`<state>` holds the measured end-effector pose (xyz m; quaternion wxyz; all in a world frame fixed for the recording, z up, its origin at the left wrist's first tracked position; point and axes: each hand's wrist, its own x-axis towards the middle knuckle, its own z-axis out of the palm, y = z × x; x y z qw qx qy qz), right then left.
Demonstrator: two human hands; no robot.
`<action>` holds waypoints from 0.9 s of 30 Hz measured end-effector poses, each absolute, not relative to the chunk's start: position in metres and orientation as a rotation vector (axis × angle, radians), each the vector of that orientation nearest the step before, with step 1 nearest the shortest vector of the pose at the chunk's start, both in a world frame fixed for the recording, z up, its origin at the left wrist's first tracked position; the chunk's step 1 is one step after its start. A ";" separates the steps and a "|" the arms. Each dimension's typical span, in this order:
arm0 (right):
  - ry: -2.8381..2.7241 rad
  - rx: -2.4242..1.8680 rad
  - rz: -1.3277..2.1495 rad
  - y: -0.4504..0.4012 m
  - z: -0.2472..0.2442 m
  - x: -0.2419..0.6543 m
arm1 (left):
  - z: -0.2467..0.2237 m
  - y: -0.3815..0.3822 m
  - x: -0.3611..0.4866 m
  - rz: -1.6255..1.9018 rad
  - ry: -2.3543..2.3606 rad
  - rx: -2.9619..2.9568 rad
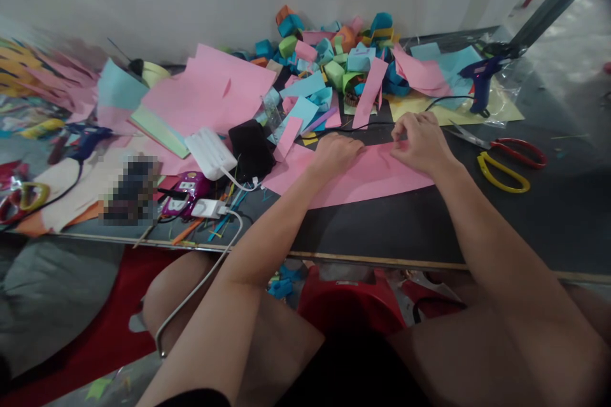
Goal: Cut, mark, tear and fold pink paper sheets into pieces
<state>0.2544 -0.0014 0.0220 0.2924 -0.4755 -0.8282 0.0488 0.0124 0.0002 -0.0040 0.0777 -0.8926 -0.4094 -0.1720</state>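
Observation:
A long sheet of pink paper (353, 186) lies at a slant on the dark tabletop in front of me. My left hand (338, 151) is closed at the sheet's far edge, its fingertips mostly hidden behind the knuckles. Farther right along that edge, my right hand (420, 141) pinches the paper between curled fingers and thumb. A faint crease shows in the sheet between both hands. To the right of my right hand rest scissors (496, 146) with one red and one yellow handle, blades apart.
Behind the sheet is a heap of coloured paper pieces (348, 60). A blue glue gun (482, 82) stands back right, its cord running behind my hands. To the left are a black pouch (251, 149), a white power bank (210, 152), larger pink sheets (205, 92) and another glue gun (88, 140).

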 end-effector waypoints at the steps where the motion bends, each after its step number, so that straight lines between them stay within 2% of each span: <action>1: -2.204 -1.264 0.130 -0.002 0.022 0.253 | -0.004 -0.001 0.013 -0.524 -1.221 -2.670; 14: -2.214 -1.202 0.161 -0.014 0.016 0.222 | 0.004 -0.012 0.022 -0.590 -0.902 -2.610; 27: -2.218 -1.196 0.123 -0.010 0.021 0.231 | 0.002 -0.009 0.020 -0.648 -0.962 -2.635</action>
